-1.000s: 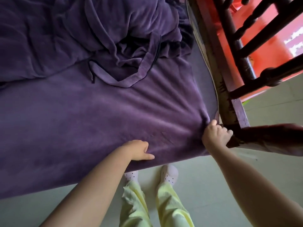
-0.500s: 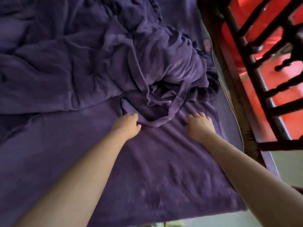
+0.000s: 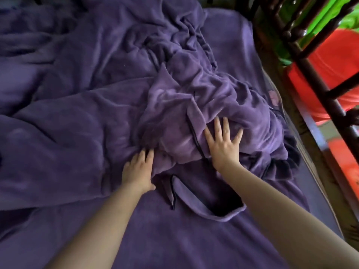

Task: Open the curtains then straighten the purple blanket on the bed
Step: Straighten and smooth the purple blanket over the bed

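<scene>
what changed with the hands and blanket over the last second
Both hands left the bed's near edge and reached forward. The right hand let go of the corner and now lies spread on the bunched purple blanket; the left hand touches its fold. The blanket stays rumpled.

Both bare arms reach forward; the right hand (image 3: 223, 144) lies flat, fingers spread, the left hand (image 3: 138, 169) straight-fingered, palm down.

dark wooden bed rail (image 3: 310, 78), red fabric (image 3: 334, 70) and green fabric (image 3: 318, 18) behind it
</scene>
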